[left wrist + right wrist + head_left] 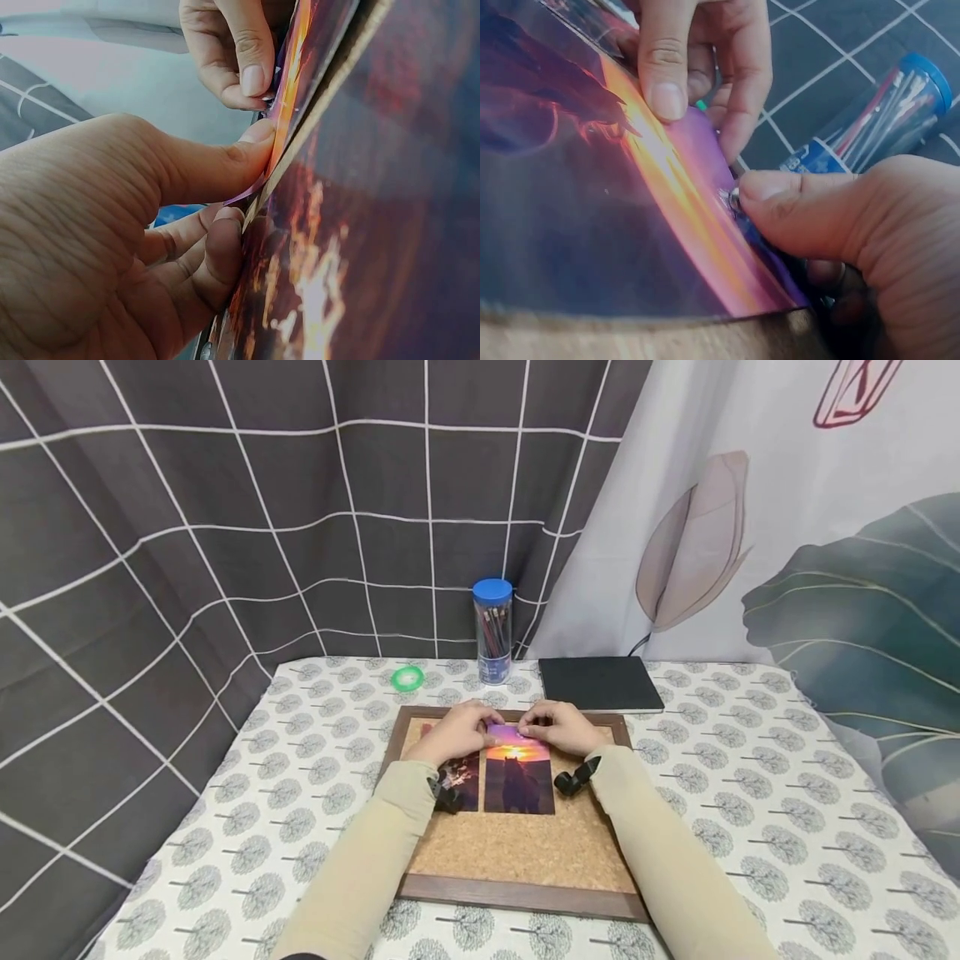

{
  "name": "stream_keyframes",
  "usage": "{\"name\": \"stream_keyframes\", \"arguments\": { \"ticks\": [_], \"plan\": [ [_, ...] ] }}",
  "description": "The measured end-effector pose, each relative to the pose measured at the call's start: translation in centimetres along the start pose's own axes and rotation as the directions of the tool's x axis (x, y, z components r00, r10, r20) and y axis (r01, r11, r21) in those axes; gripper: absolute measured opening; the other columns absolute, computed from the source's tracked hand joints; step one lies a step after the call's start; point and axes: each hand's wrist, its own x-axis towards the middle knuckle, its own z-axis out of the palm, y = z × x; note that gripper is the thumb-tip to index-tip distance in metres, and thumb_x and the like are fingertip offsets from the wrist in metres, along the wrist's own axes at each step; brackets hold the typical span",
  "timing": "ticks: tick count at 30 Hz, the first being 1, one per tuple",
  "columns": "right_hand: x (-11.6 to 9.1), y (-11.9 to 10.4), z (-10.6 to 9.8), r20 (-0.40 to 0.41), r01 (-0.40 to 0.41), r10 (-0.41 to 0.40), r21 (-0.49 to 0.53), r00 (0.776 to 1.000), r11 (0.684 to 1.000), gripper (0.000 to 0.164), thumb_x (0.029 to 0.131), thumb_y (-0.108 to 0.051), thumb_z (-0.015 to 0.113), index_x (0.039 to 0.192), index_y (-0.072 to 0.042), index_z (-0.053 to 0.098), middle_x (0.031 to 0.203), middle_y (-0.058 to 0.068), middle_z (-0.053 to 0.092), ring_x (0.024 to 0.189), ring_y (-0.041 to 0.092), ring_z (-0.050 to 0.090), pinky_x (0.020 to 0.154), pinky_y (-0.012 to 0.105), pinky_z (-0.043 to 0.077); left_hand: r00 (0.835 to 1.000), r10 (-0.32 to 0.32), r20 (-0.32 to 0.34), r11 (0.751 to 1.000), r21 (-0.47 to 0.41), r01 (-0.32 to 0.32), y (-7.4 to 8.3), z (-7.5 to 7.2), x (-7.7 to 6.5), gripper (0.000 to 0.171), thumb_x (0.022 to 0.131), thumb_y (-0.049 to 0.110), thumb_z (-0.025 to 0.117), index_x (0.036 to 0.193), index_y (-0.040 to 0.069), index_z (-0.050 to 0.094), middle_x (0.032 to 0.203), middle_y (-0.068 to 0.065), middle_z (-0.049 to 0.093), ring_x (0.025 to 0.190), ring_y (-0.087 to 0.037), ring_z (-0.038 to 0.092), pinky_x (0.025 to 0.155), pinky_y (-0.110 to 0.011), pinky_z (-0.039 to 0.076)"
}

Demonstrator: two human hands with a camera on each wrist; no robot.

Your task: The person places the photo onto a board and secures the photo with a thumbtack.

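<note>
A sunset photo (517,785) with a dark horse silhouette lies upright on a wood-framed cork board (517,856). My left hand (459,731) pinches its upper left edge, thumb on the printed face; in the left wrist view that corner curls slightly off the board. At the top edge, my right hand (564,728) pinches a small shiny pin (734,199), which looks like a pushpin, against the purple part of the print. Its tip is hidden. A second dark photo (467,789) with bright orange patches sits just left, partly under my left hand and wrist.
Behind the board stand a clear tube of pencils with a blue lid (492,631), a green tape roll (407,678) and a flat black pad (600,683). A tree-print cloth (750,827) covers the table. Grid-patterned curtain (375,485) hangs behind.
</note>
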Motion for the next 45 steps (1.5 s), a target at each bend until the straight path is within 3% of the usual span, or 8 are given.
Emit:
{"name": "stream_keyframes", "arguments": {
  "ticks": [3,12,27,35,45],
  "plan": [
    [0.1,-0.3,0.2,0.005,-0.002,0.003,-0.026,1.000,1.000,0.005,0.093,-0.020,0.074,0.095,-0.017,0.078,0.096,-0.003,0.068,0.087,0.015,0.057,0.079,0.033,0.045,1.000,-0.001,0.006,1.000,-0.008,0.001,0.0,0.0,-0.1,0.027,0.088,0.019,0.077,0.115,0.014,0.073,0.102,-0.001,0.063,0.090,-0.014,0.059,0.082,-0.030,0.049],
    [0.5,-1.5,0.3,-0.008,-0.119,0.119,-0.070,0.993,0.990,0.005,0.092,-0.020,0.074,0.090,-0.018,0.078,0.095,-0.001,0.067,0.087,0.016,0.058,0.080,0.036,0.046,1.000,-0.009,0.004,1.000,-0.003,0.009,0.3,-0.3,-0.3,0.028,0.089,0.017,0.076,0.116,0.012,0.072,0.104,-0.002,0.062,0.093,-0.016,0.058,0.084,-0.032,0.049],
    [0.7,-1.6,0.2,-0.022,-0.155,0.154,-0.059,0.988,0.986,0.006,0.090,-0.022,0.077,0.088,-0.016,0.079,0.094,0.000,0.069,0.085,0.016,0.057,0.077,0.034,0.044,1.000,0.002,-0.009,1.000,-0.017,-0.003,0.3,-0.4,-0.2,0.029,0.087,0.016,0.079,0.115,0.012,0.073,0.103,-0.003,0.061,0.087,-0.014,0.058,0.082,-0.031,0.050],
    [0.9,-1.4,0.0,-0.012,-0.154,0.154,-0.054,0.988,0.987,0.006,0.090,-0.022,0.077,0.088,-0.016,0.079,0.089,-0.001,0.067,0.081,0.015,0.054,0.074,0.033,0.043,1.000,0.013,0.013,1.000,-0.009,-0.013,0.3,-0.4,0.0,0.036,0.084,0.026,0.083,0.116,0.014,0.072,0.103,-0.001,0.060,0.087,-0.013,0.055,0.080,-0.030,0.048],
    [0.9,-1.5,0.3,-0.012,-0.226,0.226,-0.016,0.974,0.974,0.007,0.089,-0.022,0.078,0.087,-0.016,0.079,0.090,-0.001,0.069,0.080,0.016,0.056,0.074,0.033,0.044,0.999,0.023,0.033,1.000,-0.011,-0.023,0.3,-0.4,0.0,0.037,0.084,0.027,0.083,0.116,0.013,0.072,0.105,-0.002,0.060,0.087,-0.013,0.054,0.080,-0.029,0.048]
  ]
}}
